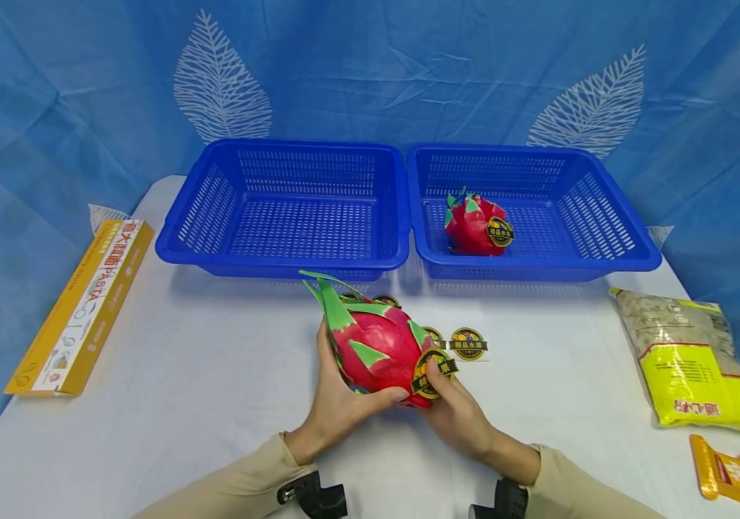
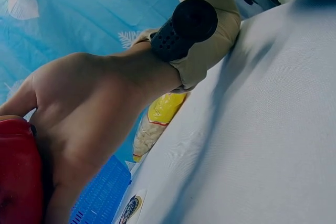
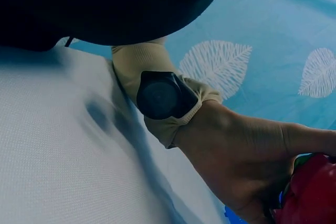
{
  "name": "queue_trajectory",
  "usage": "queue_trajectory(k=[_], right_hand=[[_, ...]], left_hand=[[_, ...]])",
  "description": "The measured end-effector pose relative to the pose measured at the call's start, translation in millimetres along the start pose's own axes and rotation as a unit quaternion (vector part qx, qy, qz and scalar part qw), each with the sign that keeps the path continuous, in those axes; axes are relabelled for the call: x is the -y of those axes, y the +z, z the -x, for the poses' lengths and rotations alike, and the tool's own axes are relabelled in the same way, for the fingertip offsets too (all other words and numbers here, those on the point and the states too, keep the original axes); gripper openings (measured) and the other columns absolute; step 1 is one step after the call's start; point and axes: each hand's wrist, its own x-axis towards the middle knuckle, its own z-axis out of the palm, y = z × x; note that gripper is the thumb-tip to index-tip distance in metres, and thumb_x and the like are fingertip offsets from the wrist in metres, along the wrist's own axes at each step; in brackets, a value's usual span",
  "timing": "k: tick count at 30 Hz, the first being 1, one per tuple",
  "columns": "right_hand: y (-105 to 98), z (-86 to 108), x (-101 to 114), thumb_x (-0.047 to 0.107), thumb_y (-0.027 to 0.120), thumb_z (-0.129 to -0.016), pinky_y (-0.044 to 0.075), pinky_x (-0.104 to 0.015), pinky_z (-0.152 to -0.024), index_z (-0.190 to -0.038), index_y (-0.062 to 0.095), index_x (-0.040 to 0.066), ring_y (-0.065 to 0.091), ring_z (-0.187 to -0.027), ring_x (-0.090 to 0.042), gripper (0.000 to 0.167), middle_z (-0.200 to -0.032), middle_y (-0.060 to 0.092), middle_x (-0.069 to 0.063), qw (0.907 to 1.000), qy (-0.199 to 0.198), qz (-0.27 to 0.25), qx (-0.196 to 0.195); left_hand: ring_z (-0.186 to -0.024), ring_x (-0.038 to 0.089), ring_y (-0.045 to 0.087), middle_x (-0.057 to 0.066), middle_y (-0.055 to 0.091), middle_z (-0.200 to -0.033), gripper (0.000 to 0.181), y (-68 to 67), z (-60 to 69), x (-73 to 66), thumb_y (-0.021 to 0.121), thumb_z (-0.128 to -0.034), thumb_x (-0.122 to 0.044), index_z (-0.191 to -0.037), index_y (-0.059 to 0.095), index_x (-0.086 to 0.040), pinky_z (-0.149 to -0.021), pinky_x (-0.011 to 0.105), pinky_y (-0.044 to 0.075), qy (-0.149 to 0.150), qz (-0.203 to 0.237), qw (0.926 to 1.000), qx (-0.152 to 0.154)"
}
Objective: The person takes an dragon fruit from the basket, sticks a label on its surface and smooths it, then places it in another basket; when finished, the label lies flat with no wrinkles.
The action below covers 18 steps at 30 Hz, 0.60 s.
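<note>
A red dragon fruit [image 1: 379,344] with green-tipped scales is held above the table in both hands. My left hand [image 1: 340,404] grips its left side and underside, the thumb lying along the front. On the right end, my right hand [image 1: 463,422] holds the fruit, its thumb on a round black-and-gold sticker [image 1: 426,382]; the fingers behind are hidden. In the left wrist view the red fruit [image 2: 20,174] sits against the palm; in the right wrist view part of the fruit [image 3: 312,192] shows by the hand. Beyond it lie more stickers [image 1: 469,344], some partly covered.
Two blue baskets stand at the back: the left basket [image 1: 305,223] and the right basket [image 1: 558,274], which holds another stickered dragon fruit [image 1: 473,225]. A pasta box [image 1: 81,310] lies at left. At right are a yellow bag [image 1: 694,367] and an orange packet [image 1: 739,476].
</note>
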Motion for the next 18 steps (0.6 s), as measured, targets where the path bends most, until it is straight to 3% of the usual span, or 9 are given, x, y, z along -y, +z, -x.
queue_trajectory(k=[5, 11, 18], right_hand=[[-0.1, -1.0, -0.3, 0.029, 0.010, -0.101, 0.036, -0.021, -0.101, -0.141, 0.015, 0.016, 0.040, -0.120, -0.004, 0.042, -0.134, 0.034, 0.005, 0.9992, 0.020, -0.034, -0.008], [-2.2, -1.4, -1.2, 0.028, 0.006, -0.100, 0.037, -0.024, -0.102, -0.143, 0.013, 0.012, 0.040, -0.122, -0.008, 0.046, -0.137, 0.034, 0.001, 0.9972, 0.011, -0.072, 0.012], [-4.6, -2.2, -0.5, 0.027, 0.005, -0.100, 0.039, -0.027, -0.100, -0.144, 0.006, 0.019, 0.038, -0.124, -0.011, 0.044, -0.139, 0.028, 0.000, 0.9942, 0.006, -0.105, 0.021]], left_hand=[[-0.122, 0.018, 0.040, 0.001, 0.036, -0.134, 0.116, -0.2, -0.4, 1.1, 0.083, -0.0624, -0.029, -0.144, 0.001, -0.023, -0.095, 0.030, 0.045, 0.000, 0.003, 1.0000, 0.000], [-0.122, 0.018, 0.040, 0.001, 0.037, -0.134, 0.116, -0.3, -0.7, 0.4, 0.084, -0.0617, -0.026, -0.144, 0.002, -0.025, -0.097, 0.028, 0.043, 0.003, 0.002, 1.0000, -0.003], [-0.121, 0.018, 0.041, 0.001, 0.038, -0.133, 0.117, -1.5, -0.8, 0.4, 0.084, -0.0610, -0.029, -0.144, 0.002, -0.021, -0.097, 0.027, 0.042, -0.003, -0.004, 0.9999, -0.008]])
